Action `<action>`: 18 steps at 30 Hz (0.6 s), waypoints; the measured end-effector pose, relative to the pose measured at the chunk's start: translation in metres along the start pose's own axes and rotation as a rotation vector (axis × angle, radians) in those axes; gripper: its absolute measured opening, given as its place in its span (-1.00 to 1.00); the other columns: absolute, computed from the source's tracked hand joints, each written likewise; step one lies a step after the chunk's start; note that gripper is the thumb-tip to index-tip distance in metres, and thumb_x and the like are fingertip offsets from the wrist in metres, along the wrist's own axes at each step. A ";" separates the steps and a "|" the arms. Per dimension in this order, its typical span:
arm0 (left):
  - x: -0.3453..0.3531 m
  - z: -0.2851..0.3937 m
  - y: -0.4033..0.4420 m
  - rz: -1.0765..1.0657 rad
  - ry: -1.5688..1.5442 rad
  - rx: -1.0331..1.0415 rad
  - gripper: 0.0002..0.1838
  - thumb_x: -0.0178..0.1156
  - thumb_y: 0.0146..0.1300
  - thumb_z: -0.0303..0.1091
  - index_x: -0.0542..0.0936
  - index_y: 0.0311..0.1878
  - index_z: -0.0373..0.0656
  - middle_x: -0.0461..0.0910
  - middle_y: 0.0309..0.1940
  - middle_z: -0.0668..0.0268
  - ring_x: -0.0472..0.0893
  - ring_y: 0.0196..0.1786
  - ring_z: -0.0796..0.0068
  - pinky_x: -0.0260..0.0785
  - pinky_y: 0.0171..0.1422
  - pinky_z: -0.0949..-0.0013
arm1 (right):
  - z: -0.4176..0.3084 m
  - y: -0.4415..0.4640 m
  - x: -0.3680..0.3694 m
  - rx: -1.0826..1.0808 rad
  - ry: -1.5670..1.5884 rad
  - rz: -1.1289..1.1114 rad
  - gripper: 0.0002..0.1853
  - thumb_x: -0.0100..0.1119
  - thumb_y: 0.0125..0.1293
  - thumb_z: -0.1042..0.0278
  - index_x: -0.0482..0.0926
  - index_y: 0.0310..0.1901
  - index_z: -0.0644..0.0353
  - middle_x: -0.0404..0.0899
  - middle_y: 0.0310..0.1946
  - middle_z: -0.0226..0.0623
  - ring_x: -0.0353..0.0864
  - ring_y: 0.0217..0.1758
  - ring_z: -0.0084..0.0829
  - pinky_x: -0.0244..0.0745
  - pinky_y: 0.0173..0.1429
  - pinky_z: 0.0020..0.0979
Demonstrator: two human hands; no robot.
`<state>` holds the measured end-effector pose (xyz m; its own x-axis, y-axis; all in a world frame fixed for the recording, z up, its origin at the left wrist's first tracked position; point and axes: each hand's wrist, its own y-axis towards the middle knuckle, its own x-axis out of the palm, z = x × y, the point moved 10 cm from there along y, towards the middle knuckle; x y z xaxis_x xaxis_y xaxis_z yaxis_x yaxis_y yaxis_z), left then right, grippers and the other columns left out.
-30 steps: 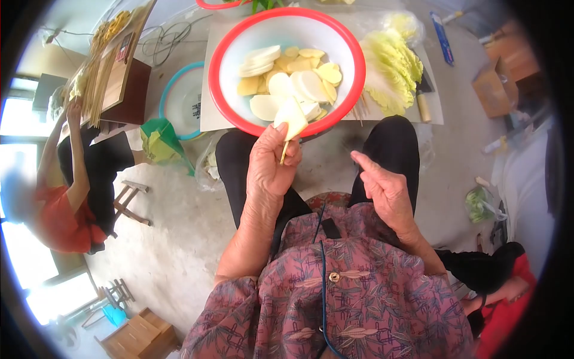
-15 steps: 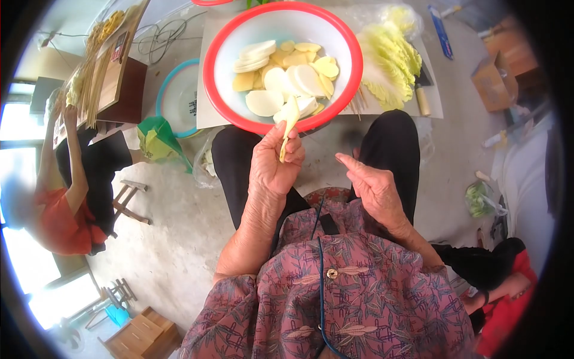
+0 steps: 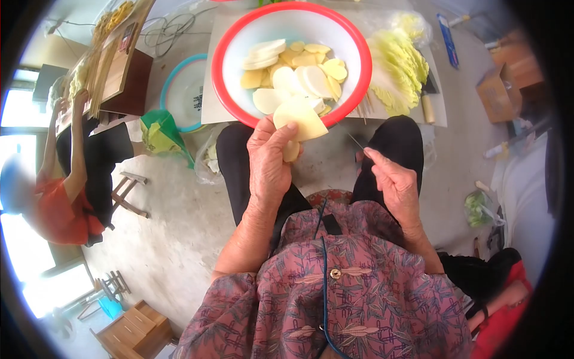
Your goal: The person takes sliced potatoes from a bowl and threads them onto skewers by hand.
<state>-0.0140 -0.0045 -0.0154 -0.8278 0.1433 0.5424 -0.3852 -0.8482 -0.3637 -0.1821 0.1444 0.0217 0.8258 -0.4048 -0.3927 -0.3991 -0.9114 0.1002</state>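
My left hand pinches pale yellow potato slices between thumb and fingers, just in front of the bowl's near rim. One broad slice faces up, and part of another shows below the thumb. To the right, apart from the slices, my right hand grips a thin skewer that points up and left; its lower end is hidden in the fingers. A white bowl with a red rim stands beyond both hands. Inside it are white slices and yellow potato slices.
Cabbage leaves and a wooden handle lie right of the bowl. On the left are a green bag, a blue-rimmed basin and a person in orange at a wooden table. A person in red is at lower right.
My left hand has turned the potato slices from edge-on to face-up. My right hand has moved slightly right and down, and the skewer in it now shows.
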 end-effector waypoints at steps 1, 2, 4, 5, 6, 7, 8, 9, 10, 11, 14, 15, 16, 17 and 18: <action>-0.003 0.005 -0.001 0.018 0.074 0.039 -0.80 0.19 0.21 -0.48 0.55 -0.09 -0.24 0.61 -0.27 0.34 0.53 -0.34 0.62 0.34 -0.38 0.54 | -0.010 0.001 -0.005 -0.073 -0.064 0.022 -0.63 0.13 0.25 0.59 0.55 0.10 0.14 0.51 -0.54 -0.30 0.30 -0.62 -0.60 0.31 -0.48 -0.56; -0.004 0.007 -0.001 0.022 0.101 0.041 -0.79 0.21 0.19 -0.48 0.56 -0.09 -0.23 0.62 -0.29 0.37 0.53 -0.32 0.63 0.35 -0.34 0.55 | -0.015 0.001 -0.007 -0.110 -0.101 0.018 -0.64 0.16 0.23 0.59 0.57 0.08 0.14 0.52 -0.53 -0.26 0.32 -0.61 -0.56 0.33 -0.47 -0.56; -0.004 0.009 0.000 -0.009 0.139 0.047 -0.78 0.21 0.19 -0.47 0.56 -0.08 -0.23 0.62 -0.29 0.37 0.53 -0.33 0.64 0.34 -0.33 0.57 | -0.023 0.003 -0.008 -0.115 -0.126 0.001 -0.64 0.15 0.23 0.59 0.56 0.08 0.15 0.51 -0.54 -0.27 0.34 -0.60 -0.58 0.34 -0.46 -0.56; -0.002 0.010 0.001 -0.039 0.175 0.059 -0.78 0.20 0.19 -0.46 0.56 -0.08 -0.23 0.62 -0.29 0.37 0.53 -0.33 0.65 0.34 -0.31 0.58 | -0.026 0.004 -0.007 -0.126 -0.149 -0.019 -0.64 0.14 0.24 0.60 0.56 0.08 0.16 0.49 -0.54 -0.27 0.35 -0.59 -0.60 0.34 -0.44 -0.56; -0.002 0.009 0.001 -0.041 0.174 0.053 -0.78 0.20 0.19 -0.46 0.56 -0.08 -0.23 0.62 -0.29 0.37 0.53 -0.33 0.65 0.34 -0.31 0.58 | -0.025 0.005 -0.006 -0.120 -0.152 -0.017 -0.64 0.14 0.24 0.60 0.56 0.08 0.16 0.49 -0.54 -0.27 0.35 -0.59 -0.60 0.34 -0.44 -0.56; -0.001 0.007 0.001 -0.037 0.208 0.044 -0.78 0.19 0.19 -0.46 0.56 -0.09 -0.23 0.60 -0.34 0.36 0.48 -0.44 0.64 0.29 -0.41 0.57 | -0.016 0.006 -0.006 -0.030 -0.075 -0.017 -0.68 0.14 0.25 0.57 0.56 0.06 0.20 0.49 -0.55 -0.30 0.37 -0.57 -0.62 0.35 -0.43 -0.57; -0.002 0.006 0.002 -0.034 0.243 0.035 -0.79 0.18 0.18 -0.46 0.55 -0.10 -0.23 0.58 -0.40 0.34 0.43 -0.55 0.64 0.24 -0.52 0.57 | -0.006 0.007 -0.005 0.061 0.003 -0.016 -0.71 0.14 0.26 0.53 0.56 0.04 0.25 0.48 -0.55 -0.33 0.38 -0.55 -0.65 0.35 -0.42 -0.57; -0.003 0.005 0.002 -0.037 0.244 0.028 -0.79 0.18 0.18 -0.46 0.55 -0.10 -0.23 0.58 -0.40 0.34 0.43 -0.55 0.64 0.24 -0.52 0.57 | -0.005 0.010 -0.003 0.067 0.002 -0.012 -0.71 0.14 0.26 0.53 0.56 0.04 0.25 0.48 -0.55 -0.33 0.38 -0.55 -0.65 0.35 -0.42 -0.57; -0.001 -0.002 0.001 -0.088 0.256 -0.029 -0.79 0.17 0.18 -0.46 0.55 -0.10 -0.25 0.59 -0.39 0.33 0.43 -0.55 0.65 0.24 -0.51 0.58 | 0.005 0.014 0.003 0.168 0.143 -0.019 -0.73 0.15 0.27 0.48 0.56 0.00 0.30 0.47 -0.55 -0.39 0.38 -0.55 -0.66 0.34 -0.43 -0.58; 0.003 -0.010 0.000 -0.141 0.267 -0.086 -0.79 0.16 0.18 -0.47 0.55 -0.10 -0.26 0.59 -0.38 0.33 0.43 -0.54 0.66 0.24 -0.50 0.58 | 0.013 0.017 0.011 0.266 0.285 -0.024 -0.73 0.16 0.28 0.42 0.57 -0.03 0.35 0.47 -0.55 -0.44 0.38 -0.55 -0.67 0.32 -0.45 -0.58; 0.027 -0.019 -0.010 -0.265 0.248 -0.171 -0.77 0.15 0.17 -0.47 0.55 -0.09 -0.28 0.59 -0.39 0.34 0.44 -0.52 0.68 0.24 -0.48 0.61 | 0.018 0.029 0.037 0.425 0.517 -0.072 -0.73 0.20 0.29 0.30 0.58 -0.12 0.34 0.49 -0.53 -0.50 0.25 -0.64 -0.74 0.17 -0.57 -0.64; 0.030 -0.022 -0.012 -0.269 0.248 -0.173 -0.77 0.15 0.17 -0.47 0.55 -0.09 -0.28 0.59 -0.39 0.34 0.44 -0.52 0.68 0.24 -0.48 0.61 | 0.023 0.028 0.050 0.536 0.667 -0.118 -0.74 0.21 0.29 0.28 0.58 -0.14 0.32 0.49 -0.52 -0.50 0.20 -0.66 -0.78 0.11 -0.61 -0.65; 0.030 -0.027 -0.012 -0.242 0.246 -0.179 -0.75 0.16 0.17 -0.46 0.55 -0.08 -0.29 0.59 -0.38 0.33 0.45 -0.50 0.68 0.25 -0.47 0.61 | 0.024 0.028 0.056 0.562 0.703 -0.146 -0.76 0.21 0.29 0.27 0.58 -0.17 0.29 0.50 -0.51 -0.50 0.14 -0.69 -0.83 0.02 -0.66 -0.68; 0.029 -0.029 -0.012 -0.213 0.244 -0.186 -0.74 0.17 0.17 -0.44 0.55 -0.06 -0.30 0.60 -0.38 0.33 0.46 -0.48 0.69 0.26 -0.46 0.62 | 0.025 0.028 0.060 0.563 0.703 -0.146 -0.76 0.21 0.29 0.27 0.58 -0.17 0.29 0.50 -0.51 -0.50 0.14 -0.69 -0.83 0.02 -0.66 -0.68; 0.030 -0.030 -0.014 -0.214 0.246 -0.187 -0.74 0.17 0.17 -0.44 0.55 -0.06 -0.30 0.60 -0.38 0.33 0.46 -0.48 0.69 0.26 -0.46 0.62 | 0.026 0.028 0.061 0.559 0.755 -0.111 -0.76 0.22 0.29 0.27 0.58 -0.18 0.29 0.50 -0.52 -0.50 0.15 -0.69 -0.83 0.01 -0.67 -0.69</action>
<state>-0.0454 0.0271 -0.0168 -0.7851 0.4446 0.4313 -0.6090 -0.6815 -0.4059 -0.1534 0.0957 -0.0237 0.8322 -0.4369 0.3415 -0.2740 -0.8593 -0.4318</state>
